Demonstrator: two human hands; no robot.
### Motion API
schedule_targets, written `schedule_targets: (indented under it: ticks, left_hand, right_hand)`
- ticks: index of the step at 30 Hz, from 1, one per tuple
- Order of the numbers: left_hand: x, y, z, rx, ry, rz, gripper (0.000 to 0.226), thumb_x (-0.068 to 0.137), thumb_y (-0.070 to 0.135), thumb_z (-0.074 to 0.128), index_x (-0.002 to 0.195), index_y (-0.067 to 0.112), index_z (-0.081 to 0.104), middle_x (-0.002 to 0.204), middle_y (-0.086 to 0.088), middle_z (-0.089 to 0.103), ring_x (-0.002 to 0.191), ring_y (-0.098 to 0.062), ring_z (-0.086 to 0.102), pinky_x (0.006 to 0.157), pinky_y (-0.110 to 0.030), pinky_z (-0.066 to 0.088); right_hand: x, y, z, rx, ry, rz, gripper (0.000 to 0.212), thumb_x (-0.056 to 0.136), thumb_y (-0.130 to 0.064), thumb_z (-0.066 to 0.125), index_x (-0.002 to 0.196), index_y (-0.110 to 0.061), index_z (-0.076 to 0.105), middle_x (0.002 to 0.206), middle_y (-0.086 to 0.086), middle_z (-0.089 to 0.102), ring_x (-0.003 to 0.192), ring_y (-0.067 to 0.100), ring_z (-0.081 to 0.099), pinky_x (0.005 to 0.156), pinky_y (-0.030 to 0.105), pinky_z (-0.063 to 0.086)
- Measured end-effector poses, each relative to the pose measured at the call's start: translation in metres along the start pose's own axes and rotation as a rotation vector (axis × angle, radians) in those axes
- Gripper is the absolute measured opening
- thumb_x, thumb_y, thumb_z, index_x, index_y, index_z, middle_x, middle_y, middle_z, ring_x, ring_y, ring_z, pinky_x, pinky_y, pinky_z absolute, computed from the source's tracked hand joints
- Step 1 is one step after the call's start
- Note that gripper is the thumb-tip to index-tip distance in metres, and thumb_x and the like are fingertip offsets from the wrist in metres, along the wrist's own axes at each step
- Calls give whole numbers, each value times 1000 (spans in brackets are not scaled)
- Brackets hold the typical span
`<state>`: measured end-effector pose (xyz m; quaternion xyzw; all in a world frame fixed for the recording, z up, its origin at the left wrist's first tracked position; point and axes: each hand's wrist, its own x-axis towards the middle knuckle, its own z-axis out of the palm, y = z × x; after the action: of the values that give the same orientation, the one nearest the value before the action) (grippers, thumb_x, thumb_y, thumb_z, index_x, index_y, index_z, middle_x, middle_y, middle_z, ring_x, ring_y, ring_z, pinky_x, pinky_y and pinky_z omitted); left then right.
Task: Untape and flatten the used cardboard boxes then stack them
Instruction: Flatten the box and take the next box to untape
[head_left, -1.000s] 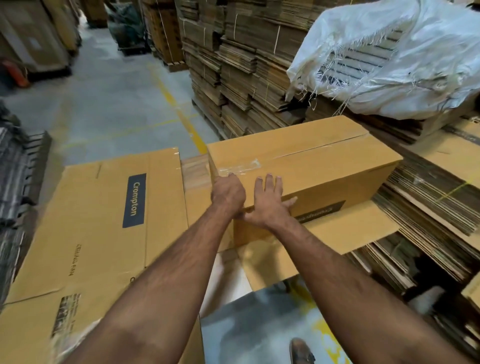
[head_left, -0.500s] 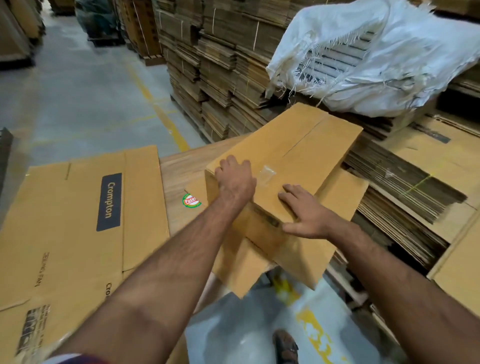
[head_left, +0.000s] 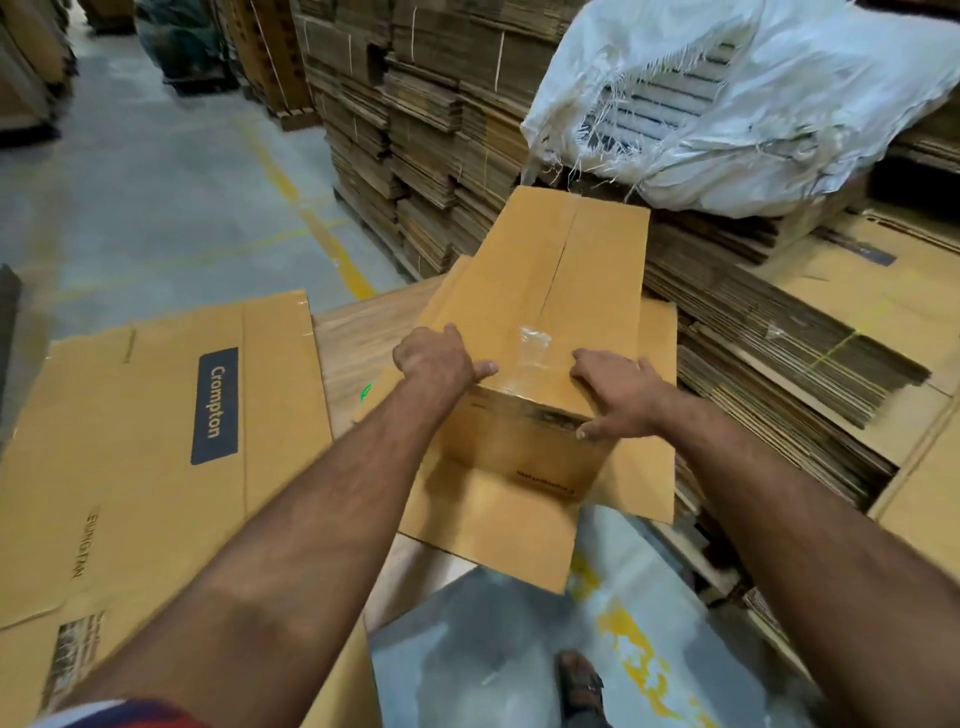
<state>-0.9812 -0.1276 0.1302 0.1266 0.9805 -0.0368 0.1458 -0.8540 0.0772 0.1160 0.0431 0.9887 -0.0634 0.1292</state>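
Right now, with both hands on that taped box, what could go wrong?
The clear tape across the box seam is not yet cut, so flattening may stall. The open flaps overhang the edge above the floor, so the box might slide off. The right hand could scrape against the rough torn edge.

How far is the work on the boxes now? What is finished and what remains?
Done: a flattened Crompton box lies at the left. In hand: the left hand and right hand hold the near end of an upright-formed box, whose clear tape is on the top seam. Left: peel that tape, flatten this box, stack it.
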Motion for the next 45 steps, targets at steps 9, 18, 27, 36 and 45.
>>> schedule_targets:
  ticks: [9, 18, 27, 36, 45]
  left_hand:
    - [-31, 10, 4, 92, 0, 171, 92, 70, 83, 55, 135, 20, 35, 129, -8, 57, 121, -29, 53, 76, -37, 36]
    - [-29, 3, 41, -95, 49, 517, 109, 70, 86, 49, 155, 32, 4, 162, -14, -9, 149, -33, -9, 117, -57, 12]
    - [-24, 7, 51, -17, 132, 485, 114, 64, 92, 44, 154, 37, -1, 163, -8, -9, 149, -33, -7, 113, -59, 18]
    - [-28, 9, 52, -5, 159, 451, 116, 63, 92, 46, 154, 37, -1, 163, -7, -7, 149, -32, -5, 112, -58, 23]
    - [-29, 11, 51, -12, 143, 419, 120, 59, 90, 52, 153, 40, -3, 163, -6, -10, 149, -31, -7, 113, -58, 23]
  right_hand:
    - [25, -33, -17, 19, 250, 303, 52, 98, -54, 40, 126, -12, 55, 124, 13, 57, 113, 32, 52, 90, 45, 49]
    - [29, -32, 21, 221, 537, 350, 32, 98, -40, 48, 126, -35, 63, 122, 6, 53, 117, 28, 40, 96, 45, 32]
    - [32, -34, 22, 293, 591, 348, 14, 96, -34, 54, 103, -32, 65, 114, -1, 53, 115, 24, 43, 95, 45, 32]
    - [32, -35, 20, 297, 618, 298, 15, 100, -28, 52, 101, -28, 67, 112, -2, 56, 111, 21, 45, 90, 41, 34]
    - [-1, -41, 40, 582, 707, 72, 15, 94, -12, 55, 83, -20, 60, 89, -3, 57, 91, 22, 53, 77, 36, 43]
